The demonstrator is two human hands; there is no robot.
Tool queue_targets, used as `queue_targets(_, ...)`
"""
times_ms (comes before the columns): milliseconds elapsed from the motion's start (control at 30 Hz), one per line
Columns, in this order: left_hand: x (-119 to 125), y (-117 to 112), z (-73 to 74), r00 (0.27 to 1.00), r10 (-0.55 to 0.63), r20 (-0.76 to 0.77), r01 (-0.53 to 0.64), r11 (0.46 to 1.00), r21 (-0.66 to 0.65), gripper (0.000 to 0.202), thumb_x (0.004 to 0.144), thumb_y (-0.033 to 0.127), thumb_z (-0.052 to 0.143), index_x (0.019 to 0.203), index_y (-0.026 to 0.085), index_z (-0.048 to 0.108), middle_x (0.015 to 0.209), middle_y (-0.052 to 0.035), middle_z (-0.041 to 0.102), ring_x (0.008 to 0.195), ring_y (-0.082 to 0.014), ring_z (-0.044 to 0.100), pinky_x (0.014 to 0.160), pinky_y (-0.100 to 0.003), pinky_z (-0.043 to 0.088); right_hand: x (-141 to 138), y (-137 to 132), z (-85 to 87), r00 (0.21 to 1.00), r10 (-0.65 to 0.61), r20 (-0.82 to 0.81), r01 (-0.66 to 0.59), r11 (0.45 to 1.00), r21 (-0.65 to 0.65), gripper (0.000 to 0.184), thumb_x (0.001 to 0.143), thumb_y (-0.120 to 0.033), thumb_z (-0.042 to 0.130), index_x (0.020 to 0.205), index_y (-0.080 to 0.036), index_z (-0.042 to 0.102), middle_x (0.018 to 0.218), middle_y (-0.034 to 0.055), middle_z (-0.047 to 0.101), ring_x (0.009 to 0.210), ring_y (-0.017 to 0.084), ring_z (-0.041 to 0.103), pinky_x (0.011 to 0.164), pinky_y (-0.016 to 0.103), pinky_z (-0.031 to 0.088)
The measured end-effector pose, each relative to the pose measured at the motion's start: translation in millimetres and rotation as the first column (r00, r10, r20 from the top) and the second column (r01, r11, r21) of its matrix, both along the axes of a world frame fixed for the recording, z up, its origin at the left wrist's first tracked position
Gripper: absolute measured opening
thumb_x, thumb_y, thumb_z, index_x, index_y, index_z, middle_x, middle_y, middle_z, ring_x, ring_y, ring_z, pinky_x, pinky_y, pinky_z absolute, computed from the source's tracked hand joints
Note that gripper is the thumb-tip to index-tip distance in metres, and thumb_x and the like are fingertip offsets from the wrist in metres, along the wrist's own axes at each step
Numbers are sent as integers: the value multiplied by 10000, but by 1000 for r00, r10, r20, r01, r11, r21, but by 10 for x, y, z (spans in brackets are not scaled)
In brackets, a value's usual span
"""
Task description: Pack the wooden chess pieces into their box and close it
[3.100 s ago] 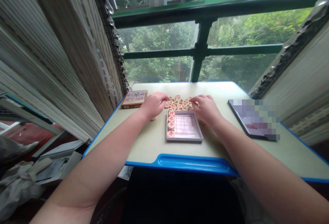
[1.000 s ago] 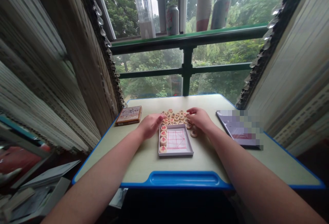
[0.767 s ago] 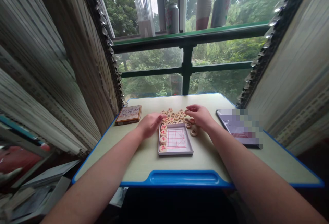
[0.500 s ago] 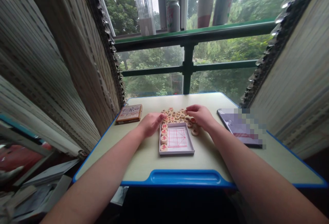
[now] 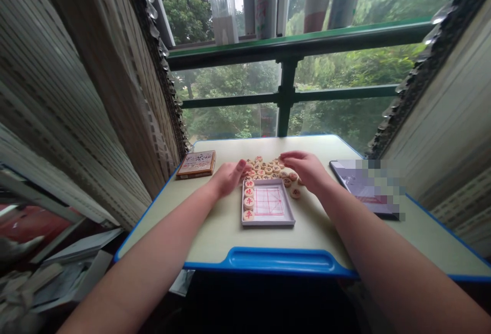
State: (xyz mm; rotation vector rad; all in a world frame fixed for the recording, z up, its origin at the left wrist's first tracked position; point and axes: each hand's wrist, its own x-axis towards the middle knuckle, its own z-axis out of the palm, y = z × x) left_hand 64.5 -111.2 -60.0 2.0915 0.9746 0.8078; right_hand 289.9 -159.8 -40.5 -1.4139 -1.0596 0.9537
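Round wooden Chinese chess pieces (image 5: pixel 267 170) lie in a loose pile in the middle of the table. In front of them sits a shallow white box tray (image 5: pixel 269 223) with a red grid on its bottom. Several pieces with red characters (image 5: pixel 249 202) stand in a column along its left side. My left hand (image 5: pixel 230 177) is at the pile's left edge, thumb raised and apart from the fingers. My right hand (image 5: pixel 307 168) reaches over the right edge of the pile, fingers stretched out and partly hiding pieces. I see nothing held in either hand.
A brown box lid (image 5: pixel 196 164) lies at the table's back left. On the right is a dark-edged tablet-like object (image 5: pixel 355 191), partly pixelated. The table's front edge has a blue groove (image 5: pixel 282 259). Cans (image 5: pixel 266 13) and cups stand on the window ledge.
The camera view has shifted slightly. My left thumb has lifted and parted from the fingers, and my right fingers have straightened out over the pile's edge.
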Motion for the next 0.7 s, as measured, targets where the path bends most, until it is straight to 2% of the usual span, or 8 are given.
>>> queue_targets(133, 57, 22, -53, 967, 84, 242, -53, 990, -134, 863, 761, 798, 268, 947, 65, 683, 995, -193, 699, 949, -262, 661, 822, -381, 531, 7, 33, -9, 961, 36, -273, -29, 999, 29, 162, 694, -81, 636, 849, -126, 656, 933, 103, 704, 906, 154, 651, 796, 224, 513)
queue_targets(233, 80, 43, -46, 938, 152, 312, -96, 977, -190, 824, 742, 799, 325, 882, 67, 675, 929, -186, 707, 908, -260, 669, 789, -374, 540, -27, 5, 38, 942, 70, -327, -65, 998, 26, 176, 678, -56, 646, 834, -136, 640, 923, 82, 696, 902, 134, 648, 849, 219, 497)
queue_targets(300, 86, 54, -23, 916, 193, 351, -112, 965, -238, 825, 729, 813, 315, 842, 74, 663, 879, -178, 710, 865, -254, 676, 756, -365, 545, -79, -47, 86, 967, 99, -236, -98, 995, 16, 183, 678, -79, 663, 851, -134, 639, 897, 74, 692, 844, 129, 647, 821, 236, 503)
queue_targets(367, 86, 59, 10, 896, 227, 381, -122, 952, -281, 826, 728, 821, 288, 819, 83, 649, 835, -166, 712, 828, -243, 680, 727, -351, 547, -151, -124, 135, 985, 157, -71, -154, 987, 41, 214, 679, -142, 692, 888, -135, 642, 883, 69, 687, 787, 131, 637, 762, 257, 509)
queue_targets(433, 83, 56, 43, 886, 245, 393, -123, 943, -309, 813, 738, 816, 268, 802, 95, 636, 794, -151, 713, 794, -228, 681, 709, -337, 545, -235, -222, 182, 962, 253, 100, -262, 960, 101, 289, 674, -207, 711, 947, -148, 639, 892, 62, 681, 765, 136, 625, 713, 269, 506)
queue_targets(500, 78, 48, 71, 884, 249, 396, -119, 938, -324, 799, 746, 811, 258, 784, 103, 626, 758, -139, 712, 755, -217, 681, 690, -325, 541, -321, -332, 222, 884, 380, 273, -428, 893, 141, 316, 670, -245, 713, 964, -158, 639, 849, 44, 666, 750, 138, 607, 686, 269, 496)
queue_targets(600, 69, 38, 94, 892, 252, 375, -131, 939, -319, 792, 756, 805, 235, 754, 112, 619, 723, -130, 710, 713, -210, 678, 651, -313, 531, -432, -481, 259, 677, 496, 543, -630, 772, 80, 204, 692, -265, 695, 866, -163, 664, 754, 15, 631, 682, 120, 564, 635, 249, 458)
queue_targets(700, 61, 35, 97, 910, 247, 333, -165, 953, -256, 780, 780, 783, 213, 721, 123, 625, 704, -120, 709, 727, -205, 680, 647, -298, 516, -510, -565, 261, 524, 516, 677, -700, 714, -2, 144, 693, -235, 703, 815, -168, 668, 722, -1, 611, 655, 106, 528, 607, 225, 420)
